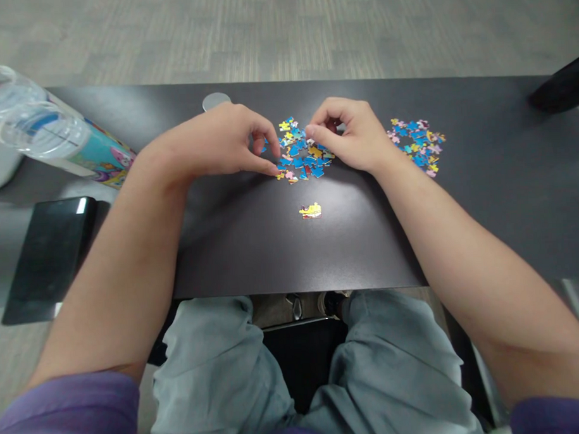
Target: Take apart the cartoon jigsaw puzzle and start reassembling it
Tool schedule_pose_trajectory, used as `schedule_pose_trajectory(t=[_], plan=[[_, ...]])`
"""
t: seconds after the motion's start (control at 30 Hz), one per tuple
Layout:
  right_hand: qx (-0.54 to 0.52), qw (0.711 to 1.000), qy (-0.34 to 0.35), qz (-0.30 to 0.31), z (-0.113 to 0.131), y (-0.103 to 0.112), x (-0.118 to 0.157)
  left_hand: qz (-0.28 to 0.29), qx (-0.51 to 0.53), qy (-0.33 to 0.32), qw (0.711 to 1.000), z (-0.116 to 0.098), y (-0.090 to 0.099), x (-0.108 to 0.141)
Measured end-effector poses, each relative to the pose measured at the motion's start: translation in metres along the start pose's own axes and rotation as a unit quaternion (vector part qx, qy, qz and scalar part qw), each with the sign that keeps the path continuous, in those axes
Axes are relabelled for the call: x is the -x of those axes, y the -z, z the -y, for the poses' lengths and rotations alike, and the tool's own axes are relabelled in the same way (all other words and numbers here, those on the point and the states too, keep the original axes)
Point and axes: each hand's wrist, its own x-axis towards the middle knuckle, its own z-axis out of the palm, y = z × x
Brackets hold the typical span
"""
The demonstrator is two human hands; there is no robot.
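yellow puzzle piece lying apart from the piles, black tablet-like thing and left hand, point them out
yellow puzzle piece (311, 211): head view, middle of its face
black tablet-like thing (47, 254): head view, its dark top face
left hand (242, 137): head view, back of the hand

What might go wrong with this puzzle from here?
The right hand has its forearm close beside the second pile of pieces, so a sideways sweep might scatter some. The pieces in the middle pile lie crowded between both hands, so reaching for one could nudge others. The small yellow cluster sits apart, nearer the person, where a returning left hand might knock it.
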Motion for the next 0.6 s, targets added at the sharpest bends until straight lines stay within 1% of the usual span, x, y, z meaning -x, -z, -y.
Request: schedule_pose_trajectory(t=[0.2, 0.33, 0.47, 0.6], plan=[[-0.004, 1.0, 0.02, 0.005, -0.002, -0.001, -0.001, 0.044, -0.037, 0.045, 0.997, -0.006, 0.006, 0.005], [-0.016, 0.999, 0.028, 0.001, -0.003, -0.002, -0.001, 0.044, -0.05, 0.064, 0.996, -0.005, 0.011, 0.005], [-0.027, 0.999, 0.035, 0.001, -0.005, -0.003, -0.001, 0.047, -0.025, 0.048, 0.997, -0.001, 0.008, 0.004], [-0.026, 0.999, 0.032, 0.0, -0.004, -0.002, -0.001, 0.027, 0.007, 0.016, 0.999, 0.001, 0.004, 0.003]])
